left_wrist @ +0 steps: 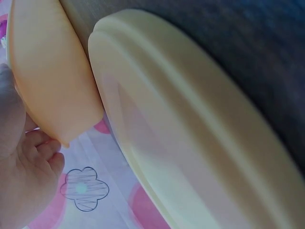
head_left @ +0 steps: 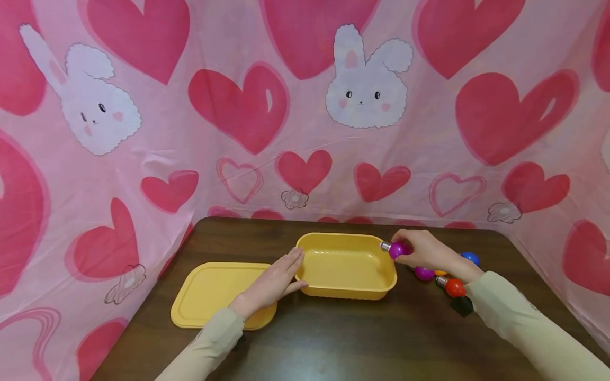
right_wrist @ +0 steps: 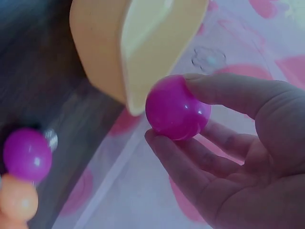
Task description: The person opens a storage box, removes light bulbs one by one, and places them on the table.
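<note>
In the head view, my left hand (head_left: 274,278) holds the left end of the yellow plastic container (head_left: 345,292), fingers at its left side and thumb at the near corner. The left wrist view shows bent fingers (left_wrist: 47,149) against the container's rim. My right hand (head_left: 431,250) pinches a purple light bulb (head_left: 397,250) between thumb and fingers. Its silver screw base points left, over the container's right rim. In the right wrist view the bulb's round end (right_wrist: 174,107) faces the camera. No bulbs show inside the container.
A yellow lid (head_left: 214,291) lies on the dark wooden table (head_left: 333,338) left of the container. Under and beside my right forearm lie another purple bulb (head_left: 423,273), a red bulb (head_left: 455,288), a blue bulb (head_left: 471,257) and an orange one (head_left: 440,272). A heart-patterned cloth hangs behind.
</note>
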`<state>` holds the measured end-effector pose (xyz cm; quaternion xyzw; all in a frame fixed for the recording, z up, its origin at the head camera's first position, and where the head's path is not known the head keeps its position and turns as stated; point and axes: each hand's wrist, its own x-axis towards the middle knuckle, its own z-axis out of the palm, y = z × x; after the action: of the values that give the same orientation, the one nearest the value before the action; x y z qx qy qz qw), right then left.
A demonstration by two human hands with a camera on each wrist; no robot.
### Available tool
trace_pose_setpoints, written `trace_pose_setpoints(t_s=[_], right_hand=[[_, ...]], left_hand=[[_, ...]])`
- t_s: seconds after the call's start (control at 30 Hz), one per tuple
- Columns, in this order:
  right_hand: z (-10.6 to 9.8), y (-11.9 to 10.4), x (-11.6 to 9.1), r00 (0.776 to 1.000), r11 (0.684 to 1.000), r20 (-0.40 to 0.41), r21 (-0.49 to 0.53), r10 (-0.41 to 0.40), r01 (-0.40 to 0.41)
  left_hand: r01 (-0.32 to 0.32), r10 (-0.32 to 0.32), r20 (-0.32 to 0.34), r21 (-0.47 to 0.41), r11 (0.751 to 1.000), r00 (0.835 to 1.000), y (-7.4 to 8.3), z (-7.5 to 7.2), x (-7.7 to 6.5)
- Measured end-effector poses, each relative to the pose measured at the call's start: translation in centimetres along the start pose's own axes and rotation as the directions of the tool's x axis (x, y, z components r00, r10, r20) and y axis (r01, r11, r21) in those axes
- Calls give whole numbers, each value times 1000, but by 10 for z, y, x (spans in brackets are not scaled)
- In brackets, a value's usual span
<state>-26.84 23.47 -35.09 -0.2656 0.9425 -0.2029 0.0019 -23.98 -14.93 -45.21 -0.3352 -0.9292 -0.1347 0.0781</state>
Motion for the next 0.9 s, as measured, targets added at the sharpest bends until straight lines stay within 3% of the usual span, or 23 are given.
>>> trace_pose_setpoints(t_s=[0.33, 0.63, 0.9], right_hand=[[-32, 37, -38, 993, 991, -37, -62, 115, -118], [-32, 84, -70, 985, 972, -91, -171, 146, -160], [-31, 118, -93, 975, 960, -68, -171, 211, -220]], left_hand=[[-4, 4, -5, -4, 1000, 1000, 0, 0, 0], [-8, 8, 2, 10, 1000, 1000, -1, 2, 0], [-12, 12, -14, 11, 1000, 1000, 1, 1, 0]])
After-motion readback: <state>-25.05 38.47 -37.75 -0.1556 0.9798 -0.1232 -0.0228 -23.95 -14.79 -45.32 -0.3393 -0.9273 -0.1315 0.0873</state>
